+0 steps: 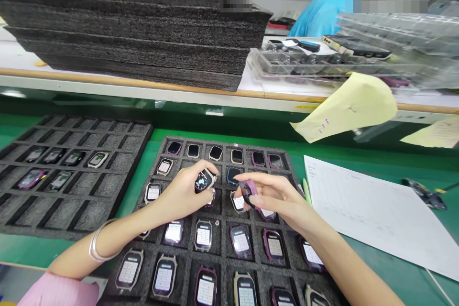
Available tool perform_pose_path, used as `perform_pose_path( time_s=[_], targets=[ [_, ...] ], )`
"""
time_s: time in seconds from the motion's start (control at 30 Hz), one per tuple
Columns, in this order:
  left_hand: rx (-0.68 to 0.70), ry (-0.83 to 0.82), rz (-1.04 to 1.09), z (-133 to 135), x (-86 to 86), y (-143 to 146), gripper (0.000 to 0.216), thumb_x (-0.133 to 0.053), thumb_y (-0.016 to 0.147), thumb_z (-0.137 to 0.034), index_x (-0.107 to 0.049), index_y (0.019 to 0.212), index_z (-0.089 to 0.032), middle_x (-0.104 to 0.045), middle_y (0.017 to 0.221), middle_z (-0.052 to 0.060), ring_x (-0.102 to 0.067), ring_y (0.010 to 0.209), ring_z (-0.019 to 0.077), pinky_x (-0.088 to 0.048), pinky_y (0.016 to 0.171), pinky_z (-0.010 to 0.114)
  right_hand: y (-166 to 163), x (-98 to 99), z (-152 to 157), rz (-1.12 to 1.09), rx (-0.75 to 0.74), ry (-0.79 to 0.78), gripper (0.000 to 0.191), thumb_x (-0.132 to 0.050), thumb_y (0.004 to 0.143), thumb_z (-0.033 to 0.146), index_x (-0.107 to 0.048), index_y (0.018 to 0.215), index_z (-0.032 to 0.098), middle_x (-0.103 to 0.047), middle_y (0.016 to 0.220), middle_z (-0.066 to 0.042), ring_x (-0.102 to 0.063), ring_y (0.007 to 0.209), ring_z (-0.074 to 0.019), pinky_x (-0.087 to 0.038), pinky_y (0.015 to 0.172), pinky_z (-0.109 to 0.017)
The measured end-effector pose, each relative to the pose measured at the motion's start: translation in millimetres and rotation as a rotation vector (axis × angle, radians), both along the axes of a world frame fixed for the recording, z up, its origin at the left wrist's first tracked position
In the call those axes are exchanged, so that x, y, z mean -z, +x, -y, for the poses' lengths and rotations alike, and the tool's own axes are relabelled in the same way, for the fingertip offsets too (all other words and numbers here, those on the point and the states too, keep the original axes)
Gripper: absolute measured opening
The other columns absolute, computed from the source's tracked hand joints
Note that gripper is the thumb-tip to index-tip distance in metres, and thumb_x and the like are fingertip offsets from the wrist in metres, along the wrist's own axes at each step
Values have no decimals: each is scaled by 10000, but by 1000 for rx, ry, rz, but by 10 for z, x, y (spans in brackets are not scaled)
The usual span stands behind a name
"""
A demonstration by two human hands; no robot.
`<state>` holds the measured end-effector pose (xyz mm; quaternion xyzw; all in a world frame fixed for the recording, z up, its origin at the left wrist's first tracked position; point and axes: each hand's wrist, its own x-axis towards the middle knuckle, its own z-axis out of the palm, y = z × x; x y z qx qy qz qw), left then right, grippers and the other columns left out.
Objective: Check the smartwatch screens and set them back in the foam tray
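Note:
My left hand (184, 191) is closed round a smartwatch body with a lit dark screen (203, 181), held just above the black foam tray (222, 146). My right hand (276, 196) pinches a purple-edged smartwatch body (249, 192) between thumb and fingers, close to the right of the first watch. Below both hands the tray's pockets hold several watch bodies with lit white screens (203, 235); the far row holds dark-screened ones (215, 152).
A second foam tray (68, 201) with a few watches lies at the left. A printed sheet (373, 210) lies at the right on the green mat. A tall stack of foam trays (136, 19), clear plastic trays (322, 64) and two people sit beyond the shelf.

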<state>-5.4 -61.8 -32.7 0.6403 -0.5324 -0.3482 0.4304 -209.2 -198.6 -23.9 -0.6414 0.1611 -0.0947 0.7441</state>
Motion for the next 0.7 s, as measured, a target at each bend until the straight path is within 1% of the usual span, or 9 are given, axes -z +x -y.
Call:
perform_pose_path(
  time_s=[0.1,0.23,0.33,0.43,0.5,0.57,0.63,0.7],
  targets=[
    [-1,-8,9,-42,-48,1,300,-539,741,-112,-543,1022,-217,-548,762,-41,-505,671,143,-392,648,254,-29,-51,-11,0,14,-10,346,-740,864,269,-695,1204,220,-732,989,-75,-666,803,-193,-533,735,-288],
    [-21,-52,-9,-100,-101,5,296,-552,789,-138,-540,1072,-222,-522,773,-43,-481,657,132,-390,623,243,-62,-90,-38,53,13,30,339,-739,868,248,-694,1204,235,-729,995,-58,-666,787,-168,-531,745,-265],
    [-15,-65,15,-108,-100,12,292,-558,773,-108,-544,1042,-219,-530,792,-40,-488,669,125,-395,631,239,-54,-66,-42,64,-4,60,331,-736,873,245,-692,1201,229,-733,995,-62,-668,787,-167,-533,751,-269],
    [-35,-50,17,-77,-65,20,284,-571,781,-113,-551,1045,-216,-562,867,-20,-527,706,127,-427,666,256,-13,-6,-30,65,-9,101,354,-720,890,267,-662,1233,199,-735,1011,-92,-673,806,-187,-535,759,-305],
    [-26,-15,-108,-43,-38,24,310,-607,790,-151,-543,1087,-215,-564,884,-12,-555,694,130,-462,659,272,22,36,-14,63,-17,153,375,-688,919,290,-624,1271,178,-728,1058,-120,-679,826,-193,-526,773,-319],
    [26,58,-358,-10,-24,28,392,-662,772,-193,-522,1138,-206,-566,858,-10,-592,684,146,-498,624,283,51,66,3,60,-44,211,423,-668,933,303,-567,1319,162,-707,1121,-144,-681,864,-195,-509,799,-325],
    [73,139,-617,10,-28,36,445,-694,750,-214,-515,1157,-184,-590,861,9,-637,726,178,-521,601,287,68,80,13,63,-70,246,515,-722,888,260,-510,1348,160,-686,1158,-145,-674,906,-196,-495,823,-325],
    [83,188,-789,16,-44,49,436,-691,750,-210,-527,1151,-159,-629,930,53,-664,807,205,-541,633,298,76,83,10,72,-66,237,615,-774,823,164,-463,1354,169,-681,1147,-124,-669,909,-184,-490,830,-316]
  ],
)
